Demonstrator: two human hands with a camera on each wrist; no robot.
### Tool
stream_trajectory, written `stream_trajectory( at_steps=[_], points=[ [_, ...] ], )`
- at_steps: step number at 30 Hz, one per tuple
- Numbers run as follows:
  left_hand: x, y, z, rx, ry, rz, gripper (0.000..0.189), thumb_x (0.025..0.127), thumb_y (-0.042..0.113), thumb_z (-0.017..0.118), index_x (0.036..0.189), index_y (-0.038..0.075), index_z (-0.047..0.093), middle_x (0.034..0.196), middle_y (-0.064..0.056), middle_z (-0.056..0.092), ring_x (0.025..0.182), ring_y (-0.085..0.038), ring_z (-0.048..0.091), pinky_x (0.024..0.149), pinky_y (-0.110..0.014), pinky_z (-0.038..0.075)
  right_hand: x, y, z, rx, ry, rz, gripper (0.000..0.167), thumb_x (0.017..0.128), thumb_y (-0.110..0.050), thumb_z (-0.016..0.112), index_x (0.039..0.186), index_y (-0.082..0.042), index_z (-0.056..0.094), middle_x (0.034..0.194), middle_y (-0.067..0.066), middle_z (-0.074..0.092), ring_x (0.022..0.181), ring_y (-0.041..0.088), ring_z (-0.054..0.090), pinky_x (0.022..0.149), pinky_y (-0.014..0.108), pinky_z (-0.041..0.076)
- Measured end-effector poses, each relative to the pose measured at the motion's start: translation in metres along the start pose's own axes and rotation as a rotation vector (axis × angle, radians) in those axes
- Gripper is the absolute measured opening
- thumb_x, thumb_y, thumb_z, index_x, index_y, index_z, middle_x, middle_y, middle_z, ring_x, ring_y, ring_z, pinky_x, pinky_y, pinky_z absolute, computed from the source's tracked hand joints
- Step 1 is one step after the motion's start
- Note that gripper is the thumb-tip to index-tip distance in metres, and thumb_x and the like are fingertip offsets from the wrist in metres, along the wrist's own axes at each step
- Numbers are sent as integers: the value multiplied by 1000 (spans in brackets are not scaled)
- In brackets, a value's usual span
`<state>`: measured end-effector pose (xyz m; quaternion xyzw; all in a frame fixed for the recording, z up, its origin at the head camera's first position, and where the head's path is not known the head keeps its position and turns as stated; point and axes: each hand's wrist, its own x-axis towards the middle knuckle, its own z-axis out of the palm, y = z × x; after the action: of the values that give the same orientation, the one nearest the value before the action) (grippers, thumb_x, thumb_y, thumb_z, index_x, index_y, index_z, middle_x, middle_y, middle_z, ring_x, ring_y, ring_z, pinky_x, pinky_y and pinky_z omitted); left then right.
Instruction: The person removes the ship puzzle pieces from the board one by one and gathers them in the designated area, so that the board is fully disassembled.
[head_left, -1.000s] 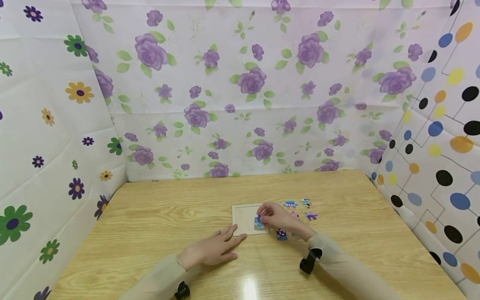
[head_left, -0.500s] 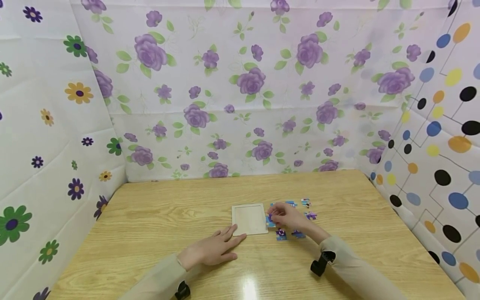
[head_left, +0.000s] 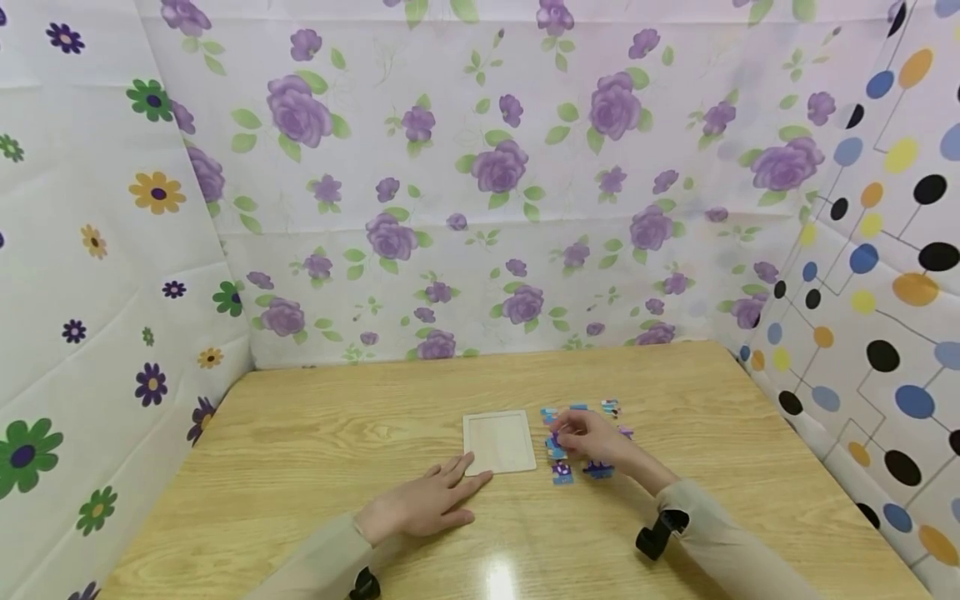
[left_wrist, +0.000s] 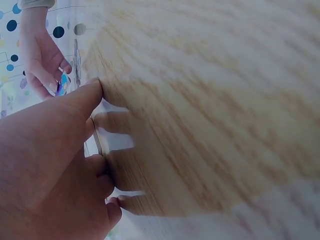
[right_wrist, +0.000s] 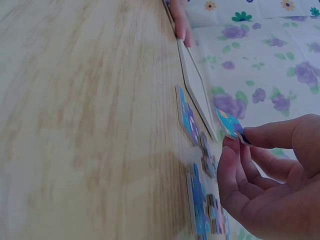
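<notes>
A square pale wooden puzzle tray (head_left: 498, 442) lies on the table with nothing inside its rim. My left hand (head_left: 423, 500) is spread flat, its fingertips touching the tray's near left corner and the wood beside it. To the right of the tray, my right hand (head_left: 596, 440) pinches a blue and purple puzzle piece (right_wrist: 230, 124) between thumb and fingers. In the right wrist view that piece is tilted and raised off the table. Around and below this hand lie loose puzzle pieces (head_left: 562, 473), some partly hidden by it.
Several pieces lie in loose rows, including a striped puzzle piece (head_left: 611, 407) at the back and a dark purple puzzle piece (head_left: 598, 469) at the front. Flower-printed cloth (head_left: 390, 283) stands behind the wooden table (head_left: 337, 433); dotted cloth (head_left: 885, 350) borders its right.
From above the tray, my right hand has moved right with the puzzle piece, over to the loose pieces. My left hand stays at the tray's corner. The head view has shifted slightly.
</notes>
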<state>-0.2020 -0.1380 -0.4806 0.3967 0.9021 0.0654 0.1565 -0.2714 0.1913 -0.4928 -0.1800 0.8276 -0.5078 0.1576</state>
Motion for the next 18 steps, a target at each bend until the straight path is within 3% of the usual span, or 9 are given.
stream_trajectory(
  at_steps=[10,18],
  points=[
    [2,-1,2,-21,-18,-15,63,103,44,39,157,22,15,162,-19,9,149,-35,17,116,-55,26,-8,8,-14,54,5,37,27,101,-14,51,120,4,56,96,13,61,69,17,53,59,29,48],
    [1,-1,1,-25,-18,-21,63,103,44,38,157,23,14,163,-18,7,150,-33,15,117,-54,25,-17,13,-23,33,55,41,30,100,-15,53,122,5,58,97,13,62,76,16,57,64,31,54]
  ],
)
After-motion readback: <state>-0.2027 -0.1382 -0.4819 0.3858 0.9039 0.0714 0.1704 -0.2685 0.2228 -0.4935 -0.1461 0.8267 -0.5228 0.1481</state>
